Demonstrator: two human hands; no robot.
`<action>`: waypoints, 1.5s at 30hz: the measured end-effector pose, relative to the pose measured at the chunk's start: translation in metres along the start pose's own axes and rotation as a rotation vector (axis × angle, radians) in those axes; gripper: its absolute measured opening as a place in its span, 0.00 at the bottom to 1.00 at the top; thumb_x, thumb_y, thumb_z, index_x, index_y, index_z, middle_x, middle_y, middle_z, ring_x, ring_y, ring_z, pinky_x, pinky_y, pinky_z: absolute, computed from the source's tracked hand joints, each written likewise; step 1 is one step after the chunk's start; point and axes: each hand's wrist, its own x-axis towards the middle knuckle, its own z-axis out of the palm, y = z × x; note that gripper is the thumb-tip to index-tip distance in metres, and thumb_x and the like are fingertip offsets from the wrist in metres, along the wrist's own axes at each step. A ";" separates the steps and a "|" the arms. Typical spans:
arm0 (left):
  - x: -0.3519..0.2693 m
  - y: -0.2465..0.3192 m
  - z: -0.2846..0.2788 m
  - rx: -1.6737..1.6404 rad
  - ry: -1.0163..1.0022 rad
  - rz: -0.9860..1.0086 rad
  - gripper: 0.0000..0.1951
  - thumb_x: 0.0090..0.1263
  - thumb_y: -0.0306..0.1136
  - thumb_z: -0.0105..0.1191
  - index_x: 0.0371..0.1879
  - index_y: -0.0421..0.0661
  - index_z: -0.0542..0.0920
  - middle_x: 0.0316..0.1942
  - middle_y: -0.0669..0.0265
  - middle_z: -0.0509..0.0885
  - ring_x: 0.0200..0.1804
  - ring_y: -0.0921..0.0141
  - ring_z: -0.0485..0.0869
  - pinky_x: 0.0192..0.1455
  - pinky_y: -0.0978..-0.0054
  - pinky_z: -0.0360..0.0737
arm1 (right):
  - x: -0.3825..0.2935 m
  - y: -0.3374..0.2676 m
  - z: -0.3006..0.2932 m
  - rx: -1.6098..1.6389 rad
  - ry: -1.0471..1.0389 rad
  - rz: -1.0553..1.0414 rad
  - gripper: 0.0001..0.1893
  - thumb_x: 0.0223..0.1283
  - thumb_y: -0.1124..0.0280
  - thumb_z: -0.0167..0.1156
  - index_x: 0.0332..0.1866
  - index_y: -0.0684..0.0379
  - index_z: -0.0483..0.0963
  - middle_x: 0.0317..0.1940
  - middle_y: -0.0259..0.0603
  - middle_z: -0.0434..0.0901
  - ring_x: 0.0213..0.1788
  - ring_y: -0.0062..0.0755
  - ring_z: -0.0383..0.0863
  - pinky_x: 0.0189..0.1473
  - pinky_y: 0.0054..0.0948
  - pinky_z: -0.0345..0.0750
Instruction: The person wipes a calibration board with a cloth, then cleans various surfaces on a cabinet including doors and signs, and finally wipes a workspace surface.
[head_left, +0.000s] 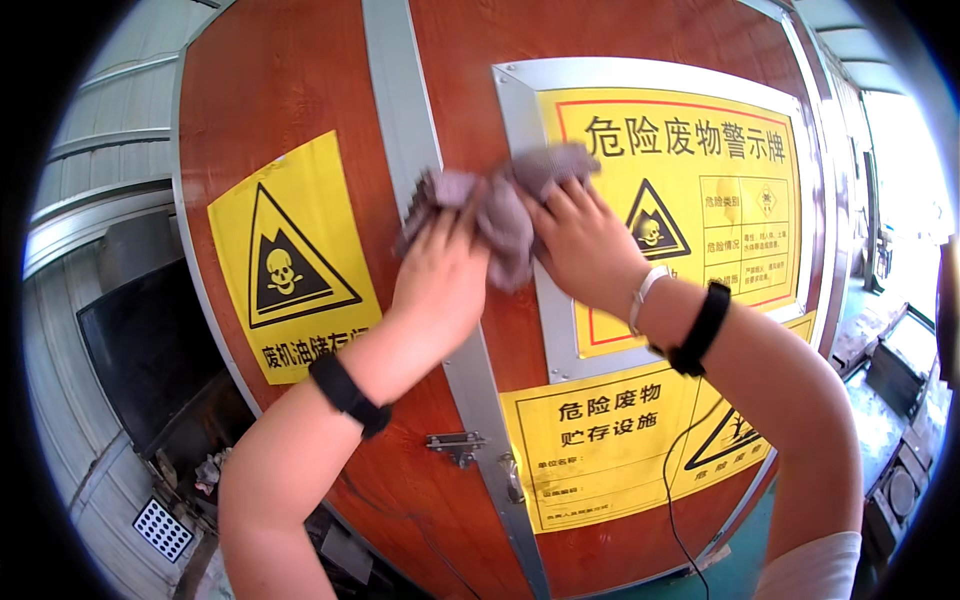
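Observation:
A crumpled purple-grey cloth (510, 221) is bunched against a reddish-brown wood-grain cabinet door (480, 97) with metal edge strips. Gripping its left part is my left hand (442, 277), over the central metal strip (405, 97). My right hand (581, 232) holds the cloth's right part at the left frame edge of a yellow warning sign (675, 161). Both wrists wear black bands, and the right also has a pale bracelet (645, 300). Part of the cloth and my fingertips are blurred or hidden.
A yellow skull sticker (292, 247) is on the left panel, and another yellow sign (592, 457) sits low on the right. Below the hands are a metal latch (456, 444) and a handle (511, 476). A thin black cable (667, 480) hangs in front. Metal equipment (900, 480) stands at right.

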 end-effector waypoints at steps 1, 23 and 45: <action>-0.011 0.011 -0.003 0.007 -0.121 0.068 0.23 0.61 0.29 0.47 0.58 0.37 0.72 0.69 0.54 0.62 0.65 0.56 0.66 0.68 0.61 0.63 | -0.023 0.000 -0.006 -0.019 -0.067 -0.038 0.31 0.58 0.66 0.52 0.68 0.61 0.60 0.50 0.45 0.71 0.55 0.46 0.69 0.65 0.45 0.62; 0.134 0.038 0.021 0.048 0.208 0.023 0.25 0.59 0.24 0.47 0.60 0.39 0.69 0.69 0.54 0.61 0.64 0.56 0.69 0.67 0.61 0.67 | -0.019 0.149 -0.027 -0.233 0.058 0.060 0.39 0.59 0.52 0.57 0.71 0.60 0.53 0.62 0.53 0.65 0.66 0.53 0.62 0.67 0.43 0.63; 0.063 0.137 0.032 -0.075 -0.094 0.308 0.17 0.61 0.26 0.46 0.48 0.39 0.78 0.71 0.63 0.60 0.60 0.63 0.70 0.60 0.64 0.70 | -0.158 0.152 -0.047 -0.091 -0.216 -0.302 0.32 0.58 0.53 0.58 0.68 0.49 0.62 0.54 0.42 0.74 0.60 0.42 0.70 0.65 0.38 0.66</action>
